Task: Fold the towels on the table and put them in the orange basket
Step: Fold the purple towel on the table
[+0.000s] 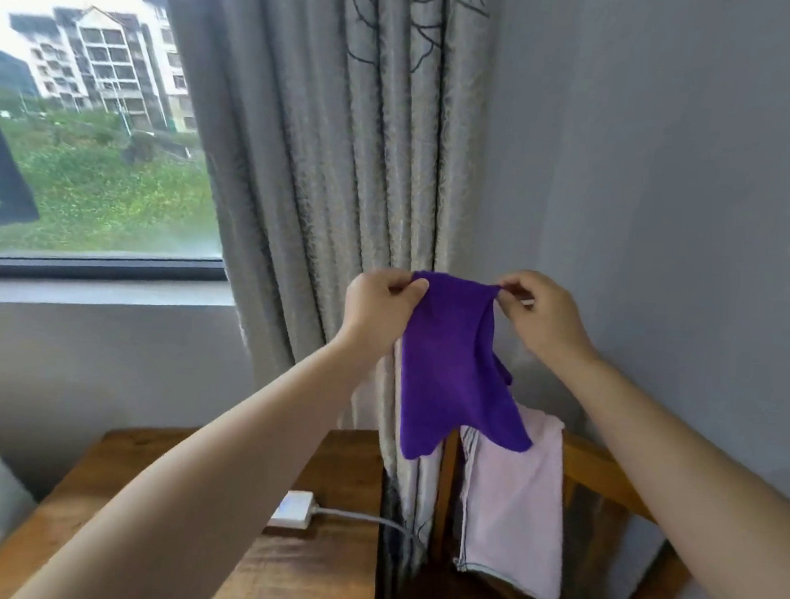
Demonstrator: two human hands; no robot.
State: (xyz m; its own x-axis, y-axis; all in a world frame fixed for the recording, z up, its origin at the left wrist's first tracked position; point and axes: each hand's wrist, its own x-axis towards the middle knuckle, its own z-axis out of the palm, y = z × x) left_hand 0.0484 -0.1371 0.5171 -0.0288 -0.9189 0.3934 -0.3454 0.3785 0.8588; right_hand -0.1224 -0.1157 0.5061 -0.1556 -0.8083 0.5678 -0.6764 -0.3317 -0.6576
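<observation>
A purple towel [453, 373] hangs in the air in front of the curtain, held up by its top edge. My left hand [376, 309] pinches its upper left corner. My right hand [539, 314] pinches its upper right corner. The cloth droops between them in loose folds. Below and to the right, a pale pink towel [516, 509] is draped over the back of a wooden chair [605, 477]. The orange basket is not in view.
A wooden table [318, 570] stands below my arms, with a white charger block [292, 509] and its grey cable on it. A grey patterned curtain [347, 155] hangs behind the towel, a window to its left, a grey wall to the right.
</observation>
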